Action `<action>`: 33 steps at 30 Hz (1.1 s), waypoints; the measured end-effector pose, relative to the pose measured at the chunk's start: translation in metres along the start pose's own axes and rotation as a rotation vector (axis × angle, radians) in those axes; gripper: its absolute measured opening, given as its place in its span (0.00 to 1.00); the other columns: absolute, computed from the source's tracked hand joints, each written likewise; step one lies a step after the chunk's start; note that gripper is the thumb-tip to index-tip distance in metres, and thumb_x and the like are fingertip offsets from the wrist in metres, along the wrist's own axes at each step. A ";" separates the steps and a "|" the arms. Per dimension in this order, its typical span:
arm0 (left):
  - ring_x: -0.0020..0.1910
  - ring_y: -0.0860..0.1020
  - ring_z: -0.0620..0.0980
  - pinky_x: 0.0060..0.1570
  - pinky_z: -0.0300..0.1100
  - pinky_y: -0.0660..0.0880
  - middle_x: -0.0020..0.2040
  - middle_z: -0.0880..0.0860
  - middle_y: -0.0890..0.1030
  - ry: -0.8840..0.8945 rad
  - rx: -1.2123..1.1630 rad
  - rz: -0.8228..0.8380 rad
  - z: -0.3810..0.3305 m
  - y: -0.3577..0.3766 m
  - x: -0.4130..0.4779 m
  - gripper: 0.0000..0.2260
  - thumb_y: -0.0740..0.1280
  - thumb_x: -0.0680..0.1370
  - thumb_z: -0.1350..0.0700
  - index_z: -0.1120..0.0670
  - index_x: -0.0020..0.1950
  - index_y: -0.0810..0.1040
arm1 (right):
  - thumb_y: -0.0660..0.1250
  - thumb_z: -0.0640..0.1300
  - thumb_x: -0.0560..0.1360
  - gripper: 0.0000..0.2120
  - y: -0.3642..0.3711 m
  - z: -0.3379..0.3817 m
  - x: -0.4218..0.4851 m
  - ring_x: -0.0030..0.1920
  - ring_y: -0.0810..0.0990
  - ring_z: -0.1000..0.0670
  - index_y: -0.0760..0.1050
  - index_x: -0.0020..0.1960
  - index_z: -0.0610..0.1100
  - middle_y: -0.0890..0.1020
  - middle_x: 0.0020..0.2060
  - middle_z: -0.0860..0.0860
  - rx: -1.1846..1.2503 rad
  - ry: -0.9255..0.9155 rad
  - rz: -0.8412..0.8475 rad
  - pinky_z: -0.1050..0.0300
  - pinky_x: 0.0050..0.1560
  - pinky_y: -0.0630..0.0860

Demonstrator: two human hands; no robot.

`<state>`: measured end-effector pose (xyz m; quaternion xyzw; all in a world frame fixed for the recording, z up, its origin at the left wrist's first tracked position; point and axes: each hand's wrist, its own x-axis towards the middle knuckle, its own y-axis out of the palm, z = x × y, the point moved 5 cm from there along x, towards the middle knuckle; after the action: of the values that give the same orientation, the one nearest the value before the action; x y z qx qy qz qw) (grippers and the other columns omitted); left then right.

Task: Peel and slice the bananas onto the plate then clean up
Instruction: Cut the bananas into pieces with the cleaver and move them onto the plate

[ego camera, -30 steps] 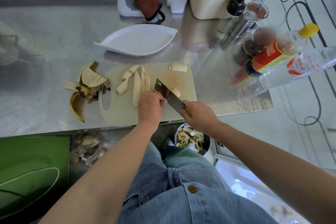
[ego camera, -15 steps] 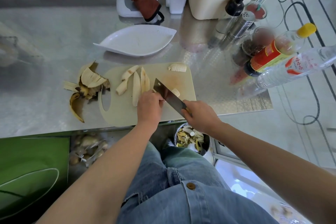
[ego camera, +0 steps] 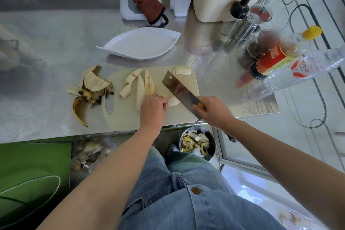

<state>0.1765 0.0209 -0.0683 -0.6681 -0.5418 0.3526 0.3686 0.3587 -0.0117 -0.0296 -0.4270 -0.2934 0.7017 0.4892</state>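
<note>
A beige cutting board lies on the steel counter. On it are several long banana slices and a short banana stub at its far corner. My left hand pinches a peeled banana piece near the board's front. My right hand grips the cleaver by its handle, the blade standing on that piece. An empty white leaf-shaped plate sits behind the board. Banana peels lie to the board's left.
Bottles, shakers and a cream basket crowd the counter's right back. A brown cloth lies on a white holder at the back. Below the counter edge stands a waste bin with peels. A green bag is at lower left.
The cleaver has lifted at its tip and shifted right, showing more of the banana piece under it. My left hand stays on the piece.
</note>
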 end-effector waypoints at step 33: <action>0.77 0.45 0.63 0.75 0.57 0.46 0.78 0.64 0.46 -0.126 0.433 0.220 0.032 -0.030 0.054 0.50 0.71 0.68 0.34 0.49 0.78 0.46 | 0.72 0.49 0.72 0.07 -0.042 -0.022 0.053 0.35 0.76 0.45 0.85 0.49 0.51 0.77 0.36 0.49 -0.414 -0.228 -0.047 0.57 0.34 0.62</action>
<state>0.1438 0.0816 -0.0607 -0.6050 -0.3995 0.5395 0.4281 0.3879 0.0525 -0.0210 -0.4294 -0.4941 0.6587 0.3710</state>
